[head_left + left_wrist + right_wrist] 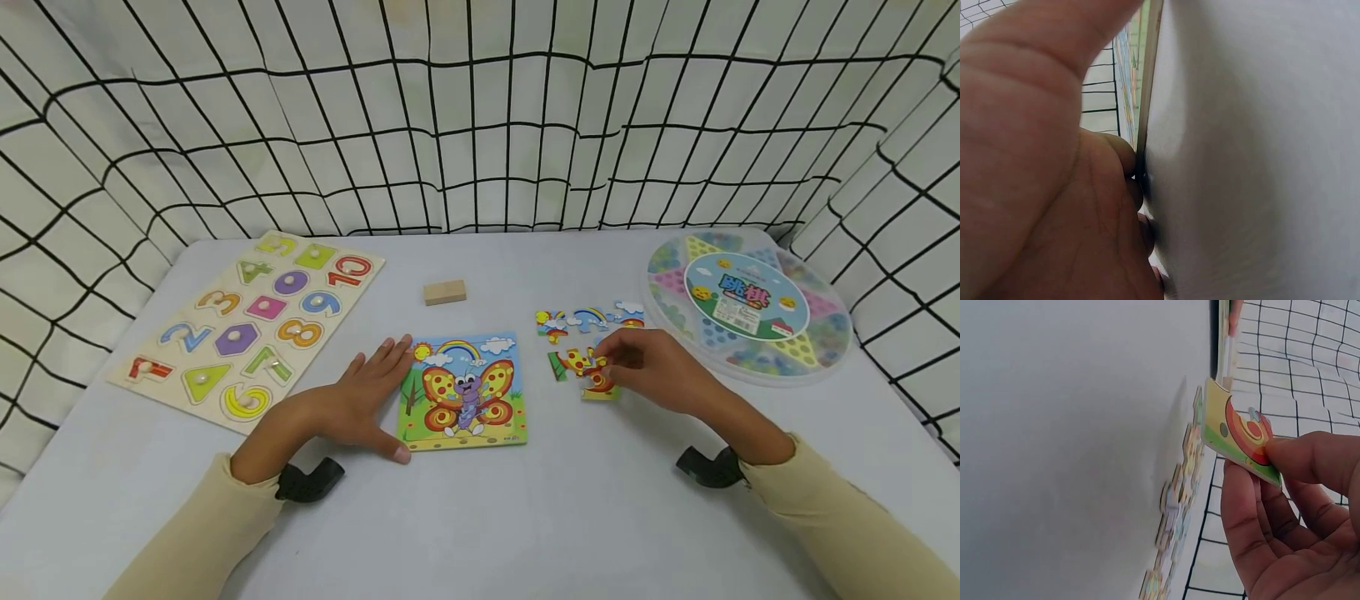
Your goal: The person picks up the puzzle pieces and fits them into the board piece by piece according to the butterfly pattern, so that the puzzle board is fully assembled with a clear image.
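Clock is read off the butterfly board (pixel 468 404) in the head view, 12 = away from the person.

Board: roughly square, flat on the white tabletop (pixel 465 525), thin pale edge. Print shows a purple-bodied, smiling butterfly, yellow upper wings with dots and red rims, orange-red ringed lower wings. Sun at 11, rainbow at 12, cloud at 1, trees at 9, yellow-green ground along 6.

Left hand (pixel 352 408): at 9 o'clock, fingers extended, thumb apart. Index tip by the 10–11 corner, thumb by the 7–8 corner; hand lies along that edge.

Right hand (pixel 663 372): at 3 o'clock, pinching the held piece (pixel 1238 428). Thumb on printed face, fingers at the underside. Piece sits tilted, up off the tabletop in the right wrist view. Looks: yellow area with a grey dot, red-orange ring curve, green strip along one edge, small blue bit at a far corner, pale thick sides, curved notch.

Loose pieces (pixel 589 320): at 2 to 3 o'clock, picture side up. Far row carries sun, rainbow, cloud; nearer ones show green and spotted yellow-red wing. Some are behind the right hand, can't count them.

Around: number board (pixel 234 360) between 9 and 10, small wooden block (pixel 445 292) just off 12, round clear game box (pixel 746 297) between 2 and 3, past the pieces.
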`<state>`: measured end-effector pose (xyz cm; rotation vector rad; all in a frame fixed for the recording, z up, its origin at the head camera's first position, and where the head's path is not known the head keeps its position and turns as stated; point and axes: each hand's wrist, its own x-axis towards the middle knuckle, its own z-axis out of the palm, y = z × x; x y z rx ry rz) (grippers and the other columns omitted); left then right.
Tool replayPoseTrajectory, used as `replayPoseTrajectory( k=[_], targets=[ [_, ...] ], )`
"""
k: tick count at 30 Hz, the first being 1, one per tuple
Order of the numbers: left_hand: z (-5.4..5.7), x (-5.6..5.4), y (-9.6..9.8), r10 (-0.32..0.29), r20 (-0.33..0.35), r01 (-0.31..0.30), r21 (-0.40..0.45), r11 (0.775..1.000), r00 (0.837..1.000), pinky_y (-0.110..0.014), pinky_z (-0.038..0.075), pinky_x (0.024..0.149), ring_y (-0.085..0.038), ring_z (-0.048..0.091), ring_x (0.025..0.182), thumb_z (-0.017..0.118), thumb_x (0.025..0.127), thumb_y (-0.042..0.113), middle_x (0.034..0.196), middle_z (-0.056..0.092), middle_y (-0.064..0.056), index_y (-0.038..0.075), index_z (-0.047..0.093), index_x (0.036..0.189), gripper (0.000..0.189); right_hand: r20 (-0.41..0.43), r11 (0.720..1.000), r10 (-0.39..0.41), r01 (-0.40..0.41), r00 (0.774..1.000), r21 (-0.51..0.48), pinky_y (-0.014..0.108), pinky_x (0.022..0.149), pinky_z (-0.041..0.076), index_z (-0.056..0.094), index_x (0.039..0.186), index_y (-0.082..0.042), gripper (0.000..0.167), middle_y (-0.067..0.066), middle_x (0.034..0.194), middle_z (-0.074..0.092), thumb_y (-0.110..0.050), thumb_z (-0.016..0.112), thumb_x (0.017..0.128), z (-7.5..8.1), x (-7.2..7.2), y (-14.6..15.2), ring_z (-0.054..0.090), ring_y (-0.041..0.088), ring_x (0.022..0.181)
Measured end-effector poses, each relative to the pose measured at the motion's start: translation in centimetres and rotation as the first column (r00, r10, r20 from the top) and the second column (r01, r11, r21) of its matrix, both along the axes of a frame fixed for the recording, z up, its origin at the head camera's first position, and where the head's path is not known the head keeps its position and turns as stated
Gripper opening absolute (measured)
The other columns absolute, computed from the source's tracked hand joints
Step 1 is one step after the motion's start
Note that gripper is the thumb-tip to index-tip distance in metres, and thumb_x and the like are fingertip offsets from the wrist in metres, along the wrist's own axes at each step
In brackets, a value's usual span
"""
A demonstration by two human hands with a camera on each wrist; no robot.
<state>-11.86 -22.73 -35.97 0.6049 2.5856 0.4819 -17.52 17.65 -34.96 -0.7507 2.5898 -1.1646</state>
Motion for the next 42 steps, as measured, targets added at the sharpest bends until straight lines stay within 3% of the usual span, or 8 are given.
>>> replayPoseTrajectory(
  k=[11, 16, 30, 35, 42],
  targets=[
    [0.0, -0.1, 0.0, 0.000, 0.004, 0.000, -0.010, 1.000, 1.000, -0.058, -0.005, 0.113, -0.033, -0.013, 0.146, 0.079, 0.068, 0.061, 0.162, -0.010, -0.014, 0.000, 0.004, 0.155, 0.130, 0.038, 0.997, 0.041, -0.038, 0.998, -0.069, 0.027, 0.072, 0.054, 0.068, 0.104, -0.004, 0.016, 0.003, 0.092, 0.064, 0.000, 0.067, 0.088, -0.6, 0.1, -2.6, 0.060, 0.020, 0.083],
    [-0.1, -0.1, 0.0, -0.001, 0.004, 0.001, 0.002, 1.000, 1.000, -0.059, -0.006, 0.112, -0.034, -0.014, 0.146, 0.079, 0.069, 0.062, 0.161, -0.010, -0.015, 0.000, 0.004, 0.155, 0.130, 0.054, 0.993, 0.085, -0.079, 0.995, -0.091, 0.027, 0.070, 0.053, 0.067, 0.110, 0.000, 0.021, 0.004, 0.090, 0.063, 0.001, 0.066, 0.089, -0.7, 0.2, -3.6, 0.059, 0.019, 0.081],
    [-0.6, -0.4, -0.3, -0.006, -0.016, 0.006, 0.005, 1.000, 1.000, -0.060, -0.006, 0.112, -0.034, -0.014, 0.146, 0.077, 0.066, 0.066, 0.162, -0.010, -0.013, 0.000, 0.005, 0.155, 0.132, 0.060, 0.988, 0.140, -0.135, 0.988, -0.075, 0.029, 0.070, 0.054, 0.071, 0.111, -0.003, 0.022, -0.002, 0.092, 0.067, -0.004, 0.070, 0.089, -0.3, 0.9, -5.9, 0.061, 0.015, 0.081],
    [-0.5, -0.4, -0.2, -0.005, -0.012, 0.006, 0.008, 1.000, 1.000, -0.061, -0.006, 0.112, -0.034, -0.014, 0.146, 0.078, 0.066, 0.066, 0.162, -0.010, -0.014, 0.000, 0.005, 0.155, 0.132, 0.038, 0.983, 0.165, -0.161, 0.986, -0.085, 0.029, 0.070, 0.053, 0.071, 0.111, -0.004, 0.022, -0.002, 0.091, 0.066, -0.004, 0.070, 0.089, -0.3, 1.0, -6.5, 0.061, 0.014, 0.080],
    [-0.4, -0.3, -0.1, 0.001, -0.002, -0.001, 0.012, 1.000, 1.000, -0.061, -0.005, 0.112, -0.034, -0.014, 0.146, 0.078, 0.066, 0.065, 0.162, -0.010, -0.014, 0.000, 0.005, 0.155, 0.132, 0.069, 0.980, 0.180, -0.172, 0.981, -0.104, 0.027, 0.068, 0.052, 0.070, 0.112, -0.003, 0.024, -0.001, 0.091, 0.065, -0.004, 0.070, 0.088, -0.3, 1.0, -7.7, 0.059, 0.017, 0.079]
  ],
)
